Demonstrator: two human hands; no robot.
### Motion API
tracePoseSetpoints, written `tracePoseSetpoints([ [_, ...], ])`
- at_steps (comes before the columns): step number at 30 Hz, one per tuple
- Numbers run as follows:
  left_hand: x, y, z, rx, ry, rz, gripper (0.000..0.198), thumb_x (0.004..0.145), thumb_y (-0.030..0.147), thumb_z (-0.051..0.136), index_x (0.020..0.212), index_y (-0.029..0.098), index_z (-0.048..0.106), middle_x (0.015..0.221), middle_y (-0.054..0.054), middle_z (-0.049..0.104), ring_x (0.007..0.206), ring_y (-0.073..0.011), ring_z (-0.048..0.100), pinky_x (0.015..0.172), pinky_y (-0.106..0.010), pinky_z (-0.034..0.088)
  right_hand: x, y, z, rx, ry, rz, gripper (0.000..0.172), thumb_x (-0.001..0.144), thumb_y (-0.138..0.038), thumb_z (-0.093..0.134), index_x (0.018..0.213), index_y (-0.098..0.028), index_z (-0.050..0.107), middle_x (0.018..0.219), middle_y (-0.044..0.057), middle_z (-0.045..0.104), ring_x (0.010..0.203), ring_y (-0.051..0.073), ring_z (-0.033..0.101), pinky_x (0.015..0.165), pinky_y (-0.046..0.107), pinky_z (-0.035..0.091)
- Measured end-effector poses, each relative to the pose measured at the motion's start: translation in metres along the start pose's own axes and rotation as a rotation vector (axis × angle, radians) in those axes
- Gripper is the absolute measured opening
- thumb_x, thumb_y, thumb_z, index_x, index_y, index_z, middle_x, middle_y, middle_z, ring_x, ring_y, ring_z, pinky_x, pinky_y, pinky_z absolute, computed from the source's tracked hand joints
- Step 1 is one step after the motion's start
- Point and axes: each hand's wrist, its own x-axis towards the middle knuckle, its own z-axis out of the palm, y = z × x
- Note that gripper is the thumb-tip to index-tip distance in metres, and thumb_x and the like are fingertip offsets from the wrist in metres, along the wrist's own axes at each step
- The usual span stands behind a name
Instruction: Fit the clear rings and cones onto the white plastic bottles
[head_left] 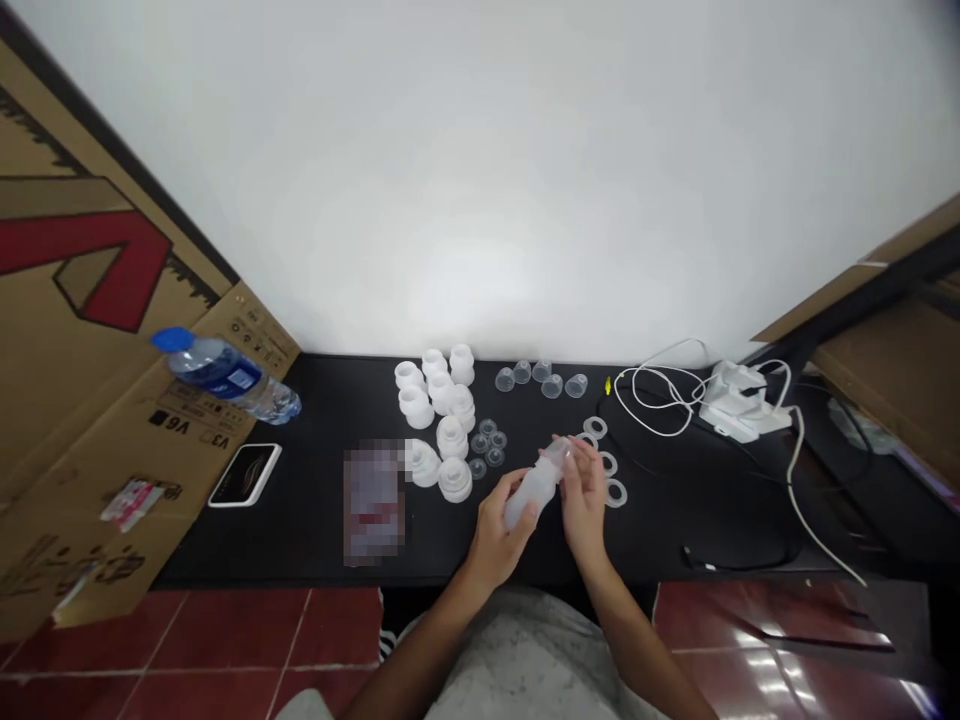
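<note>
My left grip (499,525) is wrapped around a cloudy white bottle (529,498), and my right grip (585,510) pinches the clear cap (556,450) at its upper end. The bottle is tilted, top toward my right, over the front part of the desk (300,545). My fingers cover much of the joint, so I cannot tell whether the cap sits square or how tightly it is on.

The cap looks smooth and thin; I judge that if I pinch it off-centre, it could skew or pop loose. The bottle looks soft-walled, so squeezing hard on the left could bend it and spoil the fit.

Just beside my right hand lie 4 flat rings (615,493); a low sweep of my wrist could scatter them. To the left, 5 small clear pieces (487,427) lie close to the white collars (454,480), and being so light they could be knocked under these. At the back, 5 clear cups (576,386) stand near the wall, where a dropped cap might roll in among them.
</note>
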Motion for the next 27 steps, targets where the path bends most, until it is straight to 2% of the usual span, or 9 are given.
tracePoseSetpoints([
  [5,0.002,0.0,0.001,-0.017,-0.011,-0.043,0.051,0.106,0.059,0.063,0.14,0.02,0.066,0.114,-0.009,0.078,0.08,-0.0186,0.071,0.069,-0.029,0.06,-0.016,0.016,-0.001,0.061,-0.148,0.005,0.084,0.09,-0.046,0.09,0.158,-0.035,0.042,0.149,0.015,0.07,0.126,0.033,0.076,0.108,0.051,0.062],
  [10,0.003,0.002,0.003,-0.022,0.003,-0.083,0.052,0.106,0.061,0.063,0.139,0.02,0.065,0.114,-0.01,0.077,0.073,-0.0161,0.067,0.06,-0.026,0.057,-0.01,0.025,-0.003,0.062,-0.242,0.034,0.101,0.085,-0.041,0.095,0.164,-0.035,0.032,0.139,0.012,0.073,0.116,0.029,0.077,0.103,0.047,0.062],
  [16,0.003,-0.003,0.005,-0.017,-0.008,-0.118,0.051,0.107,0.06,0.063,0.142,0.023,0.062,0.113,-0.008,0.076,0.075,-0.0165,0.069,0.061,-0.026,0.059,-0.006,0.025,-0.003,0.104,-0.254,0.085,0.094,0.089,-0.041,0.092,0.161,-0.038,0.032,0.132,0.009,0.073,0.116,0.027,0.075,0.103,0.045,0.06],
  [23,0.003,-0.002,0.007,-0.005,-0.005,-0.14,0.053,0.106,0.061,0.064,0.141,0.021,0.063,0.109,-0.008,0.075,0.077,-0.0185,0.071,0.059,-0.027,0.062,-0.006,0.019,-0.003,0.132,-0.261,0.127,0.088,0.089,-0.039,0.091,0.157,-0.037,0.036,0.11,0.002,0.072,0.091,0.021,0.073,0.086,0.036,0.061],
  [27,0.002,-0.002,0.006,0.031,-0.022,-0.129,0.049,0.107,0.057,0.062,0.141,0.021,0.062,0.109,-0.008,0.075,0.076,-0.0181,0.07,0.058,-0.026,0.061,-0.007,0.019,-0.004,0.103,-0.241,0.111,0.08,0.093,-0.043,0.087,0.155,-0.036,0.036,0.107,0.001,0.071,0.086,0.02,0.071,0.081,0.035,0.061],
])
